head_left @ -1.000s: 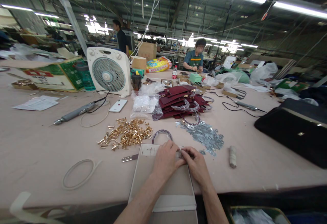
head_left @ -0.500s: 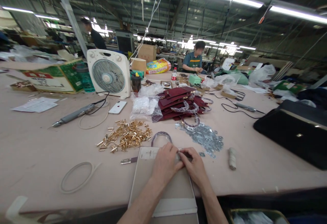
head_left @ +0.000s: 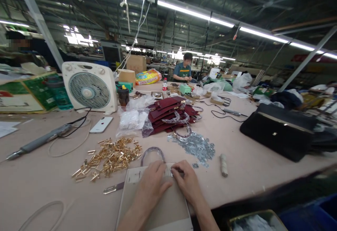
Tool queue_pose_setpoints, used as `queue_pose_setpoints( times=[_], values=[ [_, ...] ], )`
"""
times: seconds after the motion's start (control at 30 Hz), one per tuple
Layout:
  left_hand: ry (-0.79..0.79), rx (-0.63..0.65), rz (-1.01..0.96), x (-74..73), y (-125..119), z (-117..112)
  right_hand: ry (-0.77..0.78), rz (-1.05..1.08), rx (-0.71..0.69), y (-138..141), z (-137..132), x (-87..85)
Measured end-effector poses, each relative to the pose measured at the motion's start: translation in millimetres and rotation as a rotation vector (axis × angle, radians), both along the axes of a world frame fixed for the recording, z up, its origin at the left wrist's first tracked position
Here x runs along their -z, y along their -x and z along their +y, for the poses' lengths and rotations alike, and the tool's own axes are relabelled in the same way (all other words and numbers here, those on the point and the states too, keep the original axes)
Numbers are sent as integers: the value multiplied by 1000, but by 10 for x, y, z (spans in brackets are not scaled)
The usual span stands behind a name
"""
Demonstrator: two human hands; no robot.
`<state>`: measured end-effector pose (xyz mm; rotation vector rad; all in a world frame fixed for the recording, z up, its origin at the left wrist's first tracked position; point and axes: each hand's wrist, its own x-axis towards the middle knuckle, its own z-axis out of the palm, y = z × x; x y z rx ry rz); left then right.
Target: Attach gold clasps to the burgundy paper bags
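Observation:
A beige bag panel (head_left: 126, 203) lies before me at the table's front edge. Its handle (head_left: 152, 149), wrapped in clear film, sticks out beyond the top edge, and a strap with a metal end (head_left: 113, 188) pokes out on the left. My left hand (head_left: 152, 182) rests flat on the panel's upper part, thumb apart from the fingers. At the panel's top right corner, my right hand (head_left: 187, 180) pinches a small silvery metal plate (head_left: 172, 175) against the panel; the fingers partly cover it. Gold-coloured metal fittings (head_left: 113, 157) and thin metal plates (head_left: 195, 147) lie in heaps beyond.
Dark red bags (head_left: 168, 113) are stacked mid-table. To the left are a fan (head_left: 89, 87), a phone (head_left: 101, 125) and an electric screwdriver (head_left: 44, 139). A roll (head_left: 223, 166) and a black bag (head_left: 276, 132) lie right. Another person (head_left: 183, 70) sits across.
The view has swung right and come closer to the table. My left hand's thumb has moved away from the right hand, which stays at the panel's top right corner.

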<state>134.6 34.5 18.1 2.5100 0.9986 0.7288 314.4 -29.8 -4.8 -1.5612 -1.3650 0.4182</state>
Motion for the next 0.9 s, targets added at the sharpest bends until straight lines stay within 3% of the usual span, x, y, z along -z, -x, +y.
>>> queue_pose_setpoints(
  times=[0.23,0.33,0.43,0.57,0.77,0.9],
  values=[
    [-276,-105,-18,231,569,189,-22,144,14,-46,-32,-71],
    [-296,-117,-58,351,630,190,-90,197,165,-292,45,-19],
    [-290,-124,-87,406,616,175,-118,15,328,-659,180,28],
    [-253,-149,-69,356,604,136,-62,-187,363,-1007,342,46],
    [-95,-223,-15,161,603,-15,58,-244,358,-1100,451,170],
    [-25,-235,-39,127,599,-49,157,-292,362,-1190,522,231]
  ],
)
